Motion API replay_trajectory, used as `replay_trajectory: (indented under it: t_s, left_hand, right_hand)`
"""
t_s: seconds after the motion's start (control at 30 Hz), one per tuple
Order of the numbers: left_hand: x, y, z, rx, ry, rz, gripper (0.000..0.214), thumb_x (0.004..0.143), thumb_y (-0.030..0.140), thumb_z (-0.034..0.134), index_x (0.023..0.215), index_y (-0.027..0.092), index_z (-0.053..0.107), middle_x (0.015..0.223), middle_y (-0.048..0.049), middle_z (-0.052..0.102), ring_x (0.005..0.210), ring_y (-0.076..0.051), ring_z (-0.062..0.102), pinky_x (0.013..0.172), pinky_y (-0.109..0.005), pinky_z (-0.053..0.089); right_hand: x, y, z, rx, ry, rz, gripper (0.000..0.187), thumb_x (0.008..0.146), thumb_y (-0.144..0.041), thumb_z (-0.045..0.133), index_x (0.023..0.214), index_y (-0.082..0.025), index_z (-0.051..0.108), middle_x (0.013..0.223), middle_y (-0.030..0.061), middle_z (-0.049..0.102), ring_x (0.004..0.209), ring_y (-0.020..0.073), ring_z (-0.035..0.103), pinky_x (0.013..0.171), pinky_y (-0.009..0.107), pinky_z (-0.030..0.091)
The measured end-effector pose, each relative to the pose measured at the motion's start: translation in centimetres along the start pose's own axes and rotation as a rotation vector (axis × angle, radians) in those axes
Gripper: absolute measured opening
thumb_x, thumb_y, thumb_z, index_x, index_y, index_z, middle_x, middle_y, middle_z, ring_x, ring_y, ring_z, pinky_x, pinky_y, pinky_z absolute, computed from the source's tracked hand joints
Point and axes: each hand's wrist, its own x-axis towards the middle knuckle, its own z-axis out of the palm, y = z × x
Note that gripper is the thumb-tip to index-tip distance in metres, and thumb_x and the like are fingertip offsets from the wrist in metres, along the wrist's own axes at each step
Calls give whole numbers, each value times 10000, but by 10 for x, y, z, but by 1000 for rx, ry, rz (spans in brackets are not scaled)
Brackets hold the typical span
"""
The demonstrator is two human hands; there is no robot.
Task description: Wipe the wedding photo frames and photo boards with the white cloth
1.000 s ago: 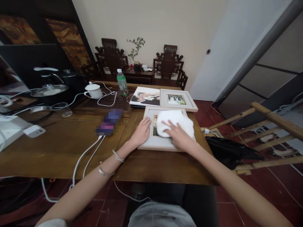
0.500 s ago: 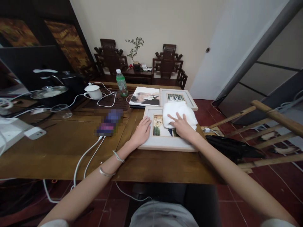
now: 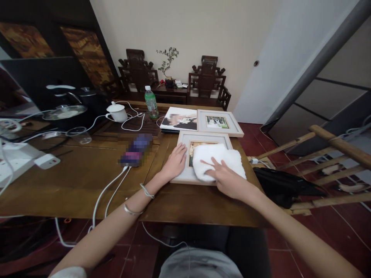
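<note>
A pale wooden picture frame (image 3: 185, 136) lies flat on the brown wooden table (image 3: 72, 181) in front of me. My left hand (image 3: 175, 162) rests flat on the frame's left edge, fingers stretched out. My right hand (image 3: 228, 178) presses flat on a folded white cloth (image 3: 220, 158), which covers the lower right part of the frame and most of its photo. Just behind it lie a second framed photo (image 3: 219, 122) and an unframed photo print (image 3: 179, 118).
A green bottle (image 3: 151, 102), a white lidded cup (image 3: 116, 112), white cables (image 3: 107, 193), a blurred phone (image 3: 136, 150) and a white box (image 3: 13, 162) sit on the table's left. A black bag (image 3: 278, 185) and bamboo rails (image 3: 333, 170) stand to the right. Carved chairs line the far wall.
My right hand slid the white cloth toward the frame's far right corner, then pulled it back down over the near right part. My left hand stayed on the frame's left edge.
</note>
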Motion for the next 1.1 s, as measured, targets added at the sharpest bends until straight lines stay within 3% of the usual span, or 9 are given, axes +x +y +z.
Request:
replay_trajectory:
  t_s: [0.23,0.37,0.5,0.73,0.87,0.97,1.1]
  left_hand:
    - [0,-2,1,-26,3,-1,402,924,236,326,1245,98,527,1375,-153,473,1359,-245,307,1095,-503,309]
    - [0,-2,0,-34,-12,-9,411,922,234,324,1244,83,530,1378,-156,469,1358,-244,310,1097,-489,314]
    - [0,-1,-1,-28,-6,-10,413,922,234,326,1242,73,530,1376,-160,470,1357,-243,312,1108,-469,303]
    - [-2,3,1,-12,-5,-36,405,931,241,324,1266,109,510,1397,-142,450,1366,-242,291,1099,-504,295]
    - [-2,3,0,3,-4,-21,412,933,250,319,1261,93,514,1389,-154,455,1364,-247,293,1103,-492,294]
    - [-1,3,-1,11,-13,-7,415,932,252,319,1260,89,515,1389,-153,455,1364,-246,293,1104,-481,299]
    - [-1,4,-2,0,-33,-30,415,930,241,314,1262,85,509,1397,-155,445,1369,-248,283,1091,-499,312]
  right_hand:
    - [65,78,3,-193,263,170,658,663,48,385,1273,-161,517,1537,63,198,1401,354,111,1080,614,176]
    - [90,97,-2,-255,279,227,606,706,27,397,1266,-161,534,1528,63,230,1388,386,128,1052,652,174]
    - [81,83,2,-282,208,158,567,721,13,396,1223,-174,582,1511,61,278,1379,396,155,1040,669,165]
    - [4,18,-12,-88,-56,38,617,677,29,379,1208,-198,598,1480,63,337,1366,351,251,1036,612,285]
    - [-25,-13,-22,17,-94,-63,610,674,32,378,1179,-220,611,1482,21,339,1382,293,239,1087,533,276]
    - [-21,-14,-19,54,-70,-91,617,664,31,389,1177,-232,607,1486,4,332,1398,275,194,1104,520,253]
    - [8,17,-9,36,-8,-53,638,660,35,376,1210,-219,575,1497,11,310,1403,270,175,1104,533,241]
